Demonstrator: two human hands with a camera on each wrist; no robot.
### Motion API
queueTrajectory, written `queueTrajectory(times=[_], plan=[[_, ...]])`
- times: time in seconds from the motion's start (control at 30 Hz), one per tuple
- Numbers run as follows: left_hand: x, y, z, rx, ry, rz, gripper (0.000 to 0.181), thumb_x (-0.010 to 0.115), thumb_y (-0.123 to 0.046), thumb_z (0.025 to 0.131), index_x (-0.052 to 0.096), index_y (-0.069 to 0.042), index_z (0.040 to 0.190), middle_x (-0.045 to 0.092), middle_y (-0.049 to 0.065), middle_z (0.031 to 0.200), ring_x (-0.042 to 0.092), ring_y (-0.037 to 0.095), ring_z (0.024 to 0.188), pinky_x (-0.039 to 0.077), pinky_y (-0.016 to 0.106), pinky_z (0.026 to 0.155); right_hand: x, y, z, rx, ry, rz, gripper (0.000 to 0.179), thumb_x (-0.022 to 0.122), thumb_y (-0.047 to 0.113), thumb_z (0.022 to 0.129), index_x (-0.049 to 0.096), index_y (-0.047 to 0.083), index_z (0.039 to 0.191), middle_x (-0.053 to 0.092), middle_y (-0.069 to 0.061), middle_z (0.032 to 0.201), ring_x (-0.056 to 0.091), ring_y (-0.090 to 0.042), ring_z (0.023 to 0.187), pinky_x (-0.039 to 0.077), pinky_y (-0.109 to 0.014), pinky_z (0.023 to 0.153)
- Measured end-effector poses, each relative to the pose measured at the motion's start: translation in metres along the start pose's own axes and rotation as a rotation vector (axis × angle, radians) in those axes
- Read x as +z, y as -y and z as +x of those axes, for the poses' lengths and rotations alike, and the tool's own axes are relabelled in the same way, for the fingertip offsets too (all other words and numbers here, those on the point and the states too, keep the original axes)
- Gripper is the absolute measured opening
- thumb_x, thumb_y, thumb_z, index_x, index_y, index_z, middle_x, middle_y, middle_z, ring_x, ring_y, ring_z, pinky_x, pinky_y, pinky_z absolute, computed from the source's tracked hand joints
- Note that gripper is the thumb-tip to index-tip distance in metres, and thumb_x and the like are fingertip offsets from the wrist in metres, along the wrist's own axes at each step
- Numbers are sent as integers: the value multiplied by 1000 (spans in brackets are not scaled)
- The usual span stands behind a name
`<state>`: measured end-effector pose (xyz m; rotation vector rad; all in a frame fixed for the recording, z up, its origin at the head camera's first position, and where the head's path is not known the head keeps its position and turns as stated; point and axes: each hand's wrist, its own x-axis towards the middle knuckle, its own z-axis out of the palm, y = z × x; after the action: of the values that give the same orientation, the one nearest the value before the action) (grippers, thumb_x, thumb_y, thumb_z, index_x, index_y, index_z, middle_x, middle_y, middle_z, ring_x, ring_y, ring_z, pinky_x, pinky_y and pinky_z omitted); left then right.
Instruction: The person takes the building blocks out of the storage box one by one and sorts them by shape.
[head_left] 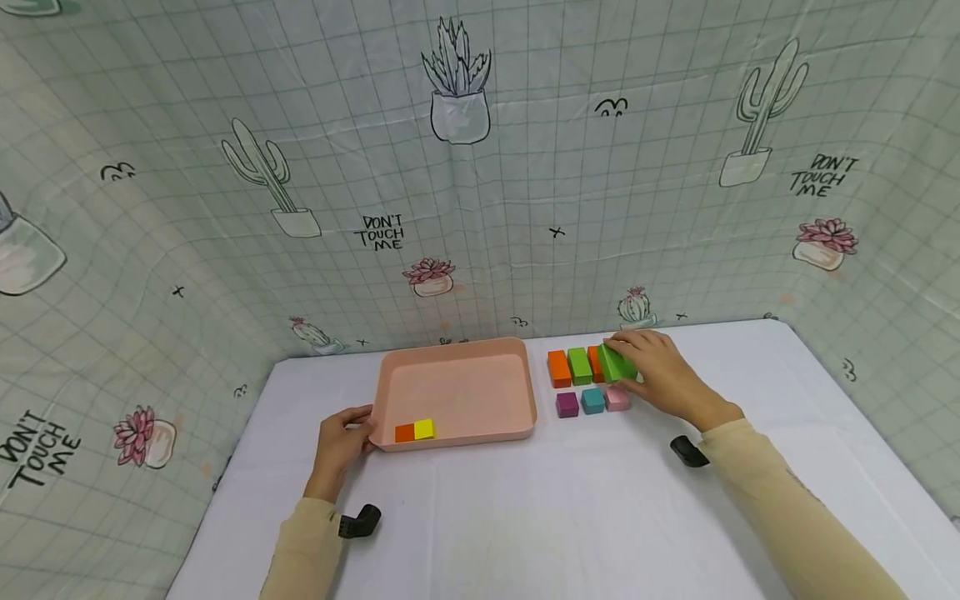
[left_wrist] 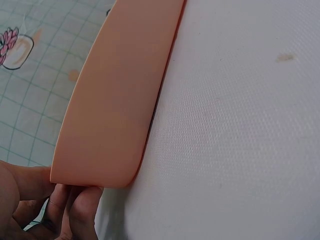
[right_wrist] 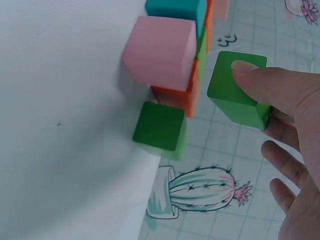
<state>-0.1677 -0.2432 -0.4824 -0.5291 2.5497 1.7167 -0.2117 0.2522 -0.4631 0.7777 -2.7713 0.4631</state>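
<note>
My left hand (head_left: 339,442) grips the left end of a shallow pink tray (head_left: 465,387), thumb at the rim and fingers against the outer wall. Inside its near left corner sit an orange block (head_left: 405,433) and a yellow block (head_left: 424,429), side by side. To the right of the tray, my right hand (head_left: 666,377) pinches a green rectangular block (right_wrist: 235,92) between thumb and fingers, raised over the back row. Another green block (right_wrist: 160,127) stands below it in the right wrist view, beside an orange block (right_wrist: 177,97) and a pink cube (right_wrist: 161,52).
The back row also has an orange block (head_left: 559,368) and a green block (head_left: 580,367). In front of it stand a purple cube (head_left: 567,405) and a teal cube (head_left: 592,401). A cactus-print cloth (head_left: 480,192) hangs behind the white table (head_left: 510,525).
</note>
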Motion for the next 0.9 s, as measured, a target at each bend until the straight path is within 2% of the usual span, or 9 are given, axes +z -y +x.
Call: queueTrajectory(times=[0.53,0.9], plan=[[-1,2,6,-4,15,-10,35,61,2,103,63,12,136,59,27,123,60,11,75,54,17,61,0,-32,-20,61,-45,-15,67,89,4,83,58,-6,142,57,-27,141,49,-51,129,36,-70,107],[-1,3,7,-13,7,3,35,62,1,103,63,11,137,59,26,123,60,12,75,53,17,60,1,-51,-24,128,-12,-32,66,86,7,87,56,-6,145,55,-28,143,49,-53,129,35,-72,107]])
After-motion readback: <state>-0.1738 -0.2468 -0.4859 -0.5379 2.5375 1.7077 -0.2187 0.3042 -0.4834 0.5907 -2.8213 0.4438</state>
